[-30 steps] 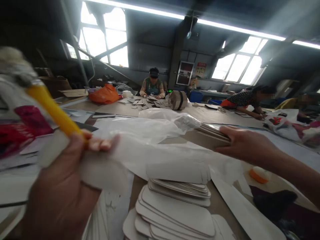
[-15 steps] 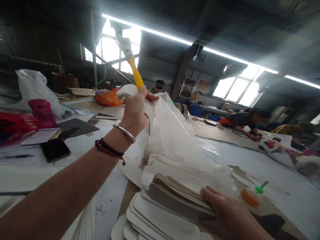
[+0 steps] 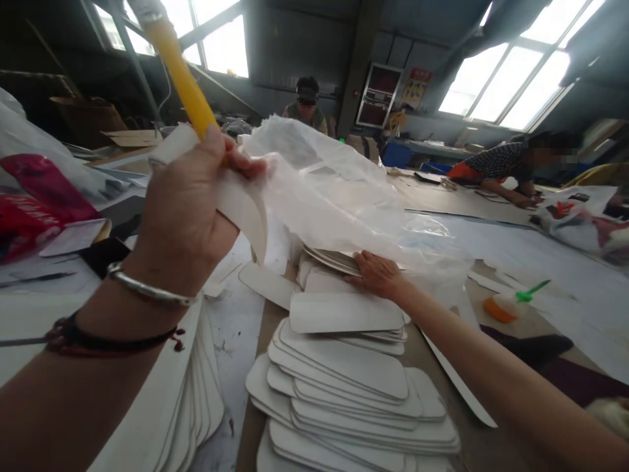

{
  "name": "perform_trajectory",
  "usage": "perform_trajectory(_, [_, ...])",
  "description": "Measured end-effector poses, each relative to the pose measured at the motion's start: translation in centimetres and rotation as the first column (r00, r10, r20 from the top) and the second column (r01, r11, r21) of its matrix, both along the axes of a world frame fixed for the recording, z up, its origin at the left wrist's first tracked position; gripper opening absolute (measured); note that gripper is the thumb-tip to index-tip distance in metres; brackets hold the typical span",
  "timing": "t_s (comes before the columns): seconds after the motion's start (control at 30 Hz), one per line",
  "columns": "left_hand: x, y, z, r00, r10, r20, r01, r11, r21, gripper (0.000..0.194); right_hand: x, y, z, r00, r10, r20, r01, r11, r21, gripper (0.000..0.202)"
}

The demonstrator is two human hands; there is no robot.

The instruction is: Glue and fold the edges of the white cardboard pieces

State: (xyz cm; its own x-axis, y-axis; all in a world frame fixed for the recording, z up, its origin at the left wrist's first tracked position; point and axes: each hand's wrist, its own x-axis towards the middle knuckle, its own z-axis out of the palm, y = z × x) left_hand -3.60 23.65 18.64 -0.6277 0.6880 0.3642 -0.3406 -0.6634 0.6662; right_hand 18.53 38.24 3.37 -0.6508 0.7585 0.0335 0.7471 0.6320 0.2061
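1. Farther back than before, the right hand (image 3: 378, 274) touches a card bundle (image 3: 333, 259) behind the near pile (image 3: 351, 364); I can't tell whether its fingers grip.
2. Left hand (image 3: 189, 190) closes round a yellow-handled brush (image 3: 184, 78) and curved strip (image 3: 244, 208), beside raised plastic (image 3: 339, 203).
3. Placing the bundle seems underway; next calls for steady release.

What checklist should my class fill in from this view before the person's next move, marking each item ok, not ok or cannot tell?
1. Brush held in the left hand: ok, gripped by its yellow handle.
2. Brush tip coated: cannot tell, the picture's top edge cuts it off.
3. Curved white piece held in that same hand: ok.
4. Right hand on the white boards: ok, touching them toward the far end.
5. White boards neatly squared: not ok, they lie fanned and uneven.
6. Green-tipped bottle clear of the right hand: ok, they are apart.
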Motion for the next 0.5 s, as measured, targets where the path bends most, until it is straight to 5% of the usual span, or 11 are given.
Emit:
perform_trajectory(0.17, [0.6, -4.5, -2.3, 0.998, 0.057, -0.027, -0.062, 0.972, -0.227, 0.024, 0.3, -1.4, 0.0, 0.999, -0.002, -0.048, 0.003, 1.000, 0.016, 0.065])
perform_trajectory(0.3, [0.4, -7.8, -3.5, 0.998, 0.034, -0.052, -0.049, 0.941, -0.334, 0.019, 0.8, -3.6, 0.5, 0.994, -0.054, -0.099, 0.058, 0.998, 0.040, 0.048])
perform_trajectory(0.4, [-0.5, -9.5, -4.8, 0.999, 0.008, -0.048, -0.027, 0.917, -0.398, 0.013, 1.9, -8.0, 1.1, 0.989, -0.033, -0.143, 0.043, 0.997, 0.068, 0.043])
perform_trajectory(0.5, [-1.2, -11.0, -6.6, 0.999, -0.016, -0.038, 0.000, 0.918, -0.396, 0.016, 3.6, -15.1, -0.4, 0.974, 0.146, -0.171, -0.134, 0.988, 0.083, 0.056])
